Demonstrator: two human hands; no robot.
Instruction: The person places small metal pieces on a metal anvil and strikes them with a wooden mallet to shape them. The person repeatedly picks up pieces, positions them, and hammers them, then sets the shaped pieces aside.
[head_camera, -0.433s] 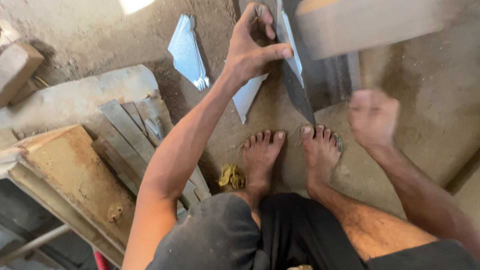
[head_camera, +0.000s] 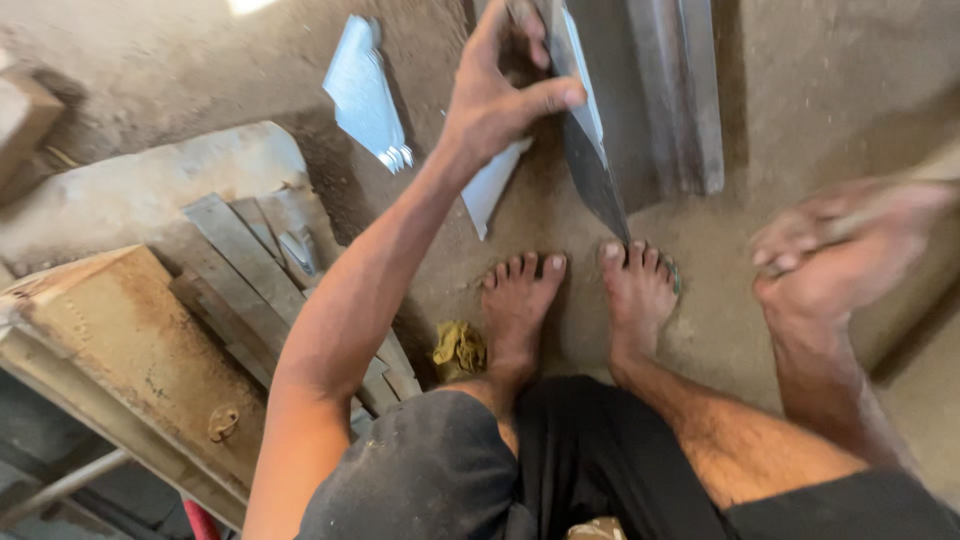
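My left hand (head_camera: 500, 90) grips the top edge of a thin metal sheet strip (head_camera: 590, 160) that stands on edge on the dirt floor, its pointed lower end near my right foot (head_camera: 640, 290). Blurred by motion at the right, my right hand (head_camera: 840, 250) is closed around a pale handle-like object (head_camera: 930, 170); what the object is cannot be told. My bare left foot (head_camera: 515, 305) stands beside the right one.
Cut pieces of shiny sheet metal (head_camera: 365, 95) lie on the floor beyond my arm. A long grey metal profile (head_camera: 680, 90) lies at the top right. Rusty plates and grey strips (head_camera: 250, 290) are stacked at left. A yellow rag (head_camera: 458, 348) sits by my left foot.
My right hand has swung outward to the right and slightly down, now heavily blurred. The large pale block seen at the top right before has left that spot. My left hand stays on the sheet.
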